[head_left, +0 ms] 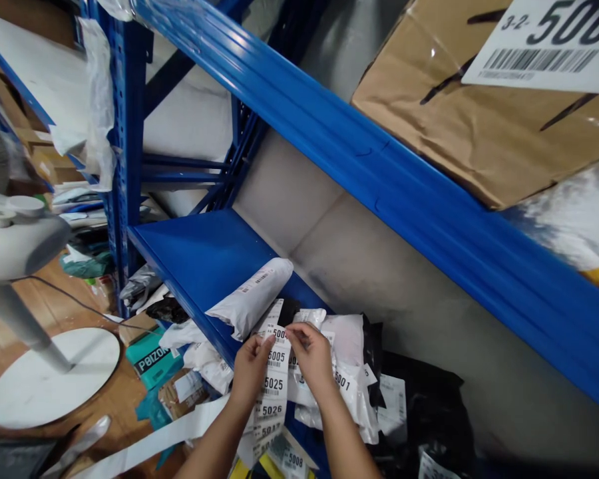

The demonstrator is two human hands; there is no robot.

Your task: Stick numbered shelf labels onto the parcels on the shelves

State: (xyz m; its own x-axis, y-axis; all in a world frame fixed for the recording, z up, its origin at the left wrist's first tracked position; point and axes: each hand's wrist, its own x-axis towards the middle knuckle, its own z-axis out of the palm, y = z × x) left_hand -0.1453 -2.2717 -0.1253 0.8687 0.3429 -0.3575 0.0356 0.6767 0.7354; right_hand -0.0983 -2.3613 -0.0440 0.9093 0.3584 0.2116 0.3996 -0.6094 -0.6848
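Observation:
Both hands meet at the top of a long strip of white number labels [275,384] printed 5005, 5025 and 5026. My left hand [250,368] pinches the strip's left edge between thumb and fingers. At the top right corner, by the label ending the row at 500-something, my right hand [313,351] has its thumb and fingertips closed on the label. Behind the strip lies a white tube-shaped parcel [252,296]. Right of my right hand, a white bagged parcel [348,346] carries a label reading 5001.
Blue shelf rails [299,126] cross above my hands. A large cardboard box [429,126] sits on the upper shelf. Black bagged parcels [424,392] lie right. Left stand a fan base [54,376] and a teal POIZON box [152,359] on the floor.

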